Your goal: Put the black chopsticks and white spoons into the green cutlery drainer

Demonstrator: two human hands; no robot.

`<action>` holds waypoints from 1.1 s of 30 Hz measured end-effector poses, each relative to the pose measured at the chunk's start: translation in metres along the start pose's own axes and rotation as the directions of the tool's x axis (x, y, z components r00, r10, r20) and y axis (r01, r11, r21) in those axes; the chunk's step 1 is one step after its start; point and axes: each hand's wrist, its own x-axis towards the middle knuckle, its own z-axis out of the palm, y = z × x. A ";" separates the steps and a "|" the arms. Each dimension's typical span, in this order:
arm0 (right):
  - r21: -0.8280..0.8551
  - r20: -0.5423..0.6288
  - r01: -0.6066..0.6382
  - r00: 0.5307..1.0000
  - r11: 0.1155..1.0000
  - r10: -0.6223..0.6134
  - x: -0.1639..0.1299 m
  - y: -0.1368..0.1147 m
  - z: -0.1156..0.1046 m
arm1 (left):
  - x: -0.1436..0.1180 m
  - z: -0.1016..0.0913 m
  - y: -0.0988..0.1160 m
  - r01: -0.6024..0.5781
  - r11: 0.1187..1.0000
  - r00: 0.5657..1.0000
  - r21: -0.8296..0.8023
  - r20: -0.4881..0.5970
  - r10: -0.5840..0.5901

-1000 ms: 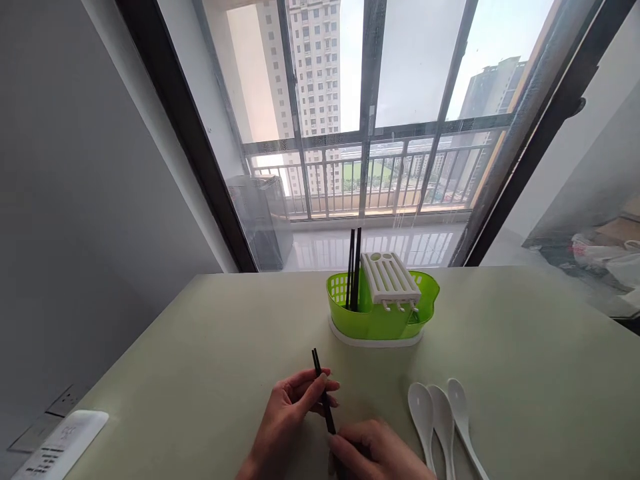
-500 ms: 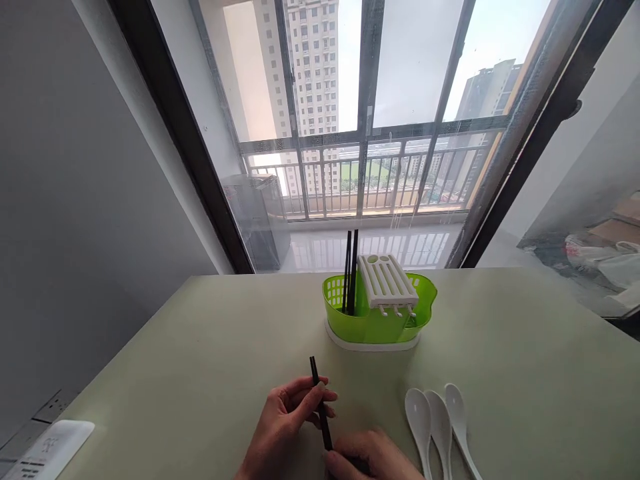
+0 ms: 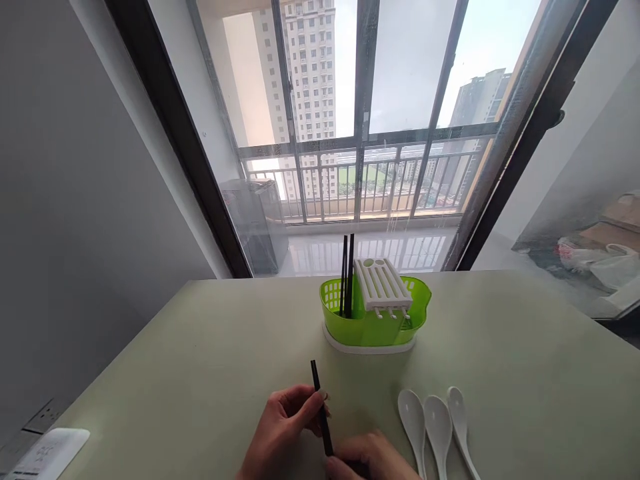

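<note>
A pair of black chopsticks [image 3: 324, 427] lies side by side between my hands, tilted with the tips pointing away from me. My left hand [image 3: 287, 427] pinches them near the middle between thumb and fingers. At the near end, my right hand [image 3: 370, 457] is closed around them, partly cut off by the bottom edge. Beyond them stands a green utensil basket [image 3: 373, 331] with a white slotted rack [image 3: 383, 283] on top. More black chopsticks [image 3: 349, 277] stand upright in its left compartment.
Three white spoons lie to the right of my hands: a left one [image 3: 411, 410], a middle one [image 3: 439, 420] and a right one [image 3: 457, 407]. A white device [image 3: 55, 453] sits at the table's left edge. Behind the table [image 3: 215, 353] is a large window.
The chopsticks in my hands now sit closer together, almost as one. My left fingers have curled in slightly. The view has shifted a little.
</note>
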 end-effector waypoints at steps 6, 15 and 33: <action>0.040 -0.018 0.050 0.999 0.998 -0.049 0.002 0.002 0.000 | 0.001 -0.009 0.003 0.022 0.999 0.993 0.032 0.113 -0.025; 0.165 -0.008 0.079 0.997 0.983 -0.079 -0.004 -0.007 -0.003 | -0.003 -0.012 0.013 0.073 0.997 0.994 -0.017 0.085 -0.071; 0.245 0.093 0.130 0.983 0.961 -0.157 -0.014 -0.007 -0.013 | 0.023 -0.017 0.206 -0.680 0.688 0.489 0.253 -0.543 0.682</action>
